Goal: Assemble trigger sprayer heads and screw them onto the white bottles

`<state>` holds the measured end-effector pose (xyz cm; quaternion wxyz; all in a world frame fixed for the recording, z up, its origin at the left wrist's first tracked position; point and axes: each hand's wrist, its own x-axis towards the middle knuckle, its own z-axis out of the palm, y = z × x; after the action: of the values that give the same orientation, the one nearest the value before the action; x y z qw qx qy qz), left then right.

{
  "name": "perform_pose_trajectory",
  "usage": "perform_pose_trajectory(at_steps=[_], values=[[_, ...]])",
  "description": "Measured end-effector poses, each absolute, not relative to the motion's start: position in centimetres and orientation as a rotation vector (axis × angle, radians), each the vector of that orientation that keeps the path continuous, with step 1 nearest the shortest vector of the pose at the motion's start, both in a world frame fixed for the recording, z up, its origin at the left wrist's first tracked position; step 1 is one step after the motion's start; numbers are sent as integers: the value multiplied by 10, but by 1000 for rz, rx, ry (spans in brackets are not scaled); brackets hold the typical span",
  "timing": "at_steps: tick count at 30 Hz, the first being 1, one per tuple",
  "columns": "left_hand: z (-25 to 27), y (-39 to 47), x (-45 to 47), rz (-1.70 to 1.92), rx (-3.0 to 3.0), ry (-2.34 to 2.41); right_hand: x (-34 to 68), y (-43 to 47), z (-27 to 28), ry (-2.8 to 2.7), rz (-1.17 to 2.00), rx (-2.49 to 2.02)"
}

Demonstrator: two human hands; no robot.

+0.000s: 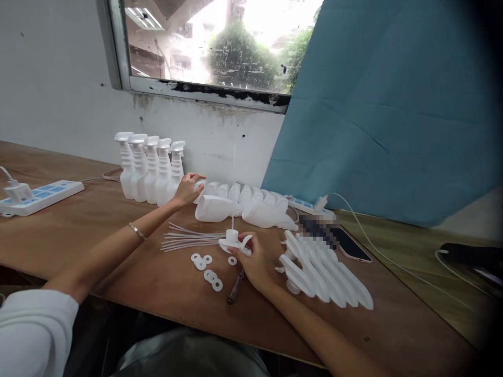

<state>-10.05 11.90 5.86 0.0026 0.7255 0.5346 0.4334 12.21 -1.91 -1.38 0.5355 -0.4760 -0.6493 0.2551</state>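
Observation:
My right hand is closed around a white trigger spray head, with its cap end facing up. A thin dip tube stands upright out of the cap. Beyond it, my left hand is stretched out with thumb and fingers apart, at the left end of a row of white bottles lying down. Whether its fingertips touch the end bottle, I cannot tell. Loose dip tubes lie left of the spray head. White ring washers and a screwdriver are scattered nearer me.
Several spray bottles with heads on stand at the back left. More trigger heads lie in a row at right, near a phone. Power strips sit on the table, and a white cable runs off right.

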Motion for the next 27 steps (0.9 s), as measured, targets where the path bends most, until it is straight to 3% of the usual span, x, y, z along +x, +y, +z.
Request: perform_pose_trajectory(at_steps=[7,15,18,21,24,27], values=[[36,166,-99,987,2129,1987,123,-24,-9,-1566,533,-1131],[50,147,-93,1125,2171,2102,126,-23,-3,-1424,391,-1085],[65,118,-96,1389,2403,2018,128,-20,-6,-1384,405,-1074],[85,87,-106,1875,2473,1800,130,-16,-10,-1350,466,-1074],[101,63,-127,2465,2220,1582,130,-14,-14,-1361,485,-1098],[108,57,-158,2813,1823,1452,129,-14,-16,-1423,482,-1102]])
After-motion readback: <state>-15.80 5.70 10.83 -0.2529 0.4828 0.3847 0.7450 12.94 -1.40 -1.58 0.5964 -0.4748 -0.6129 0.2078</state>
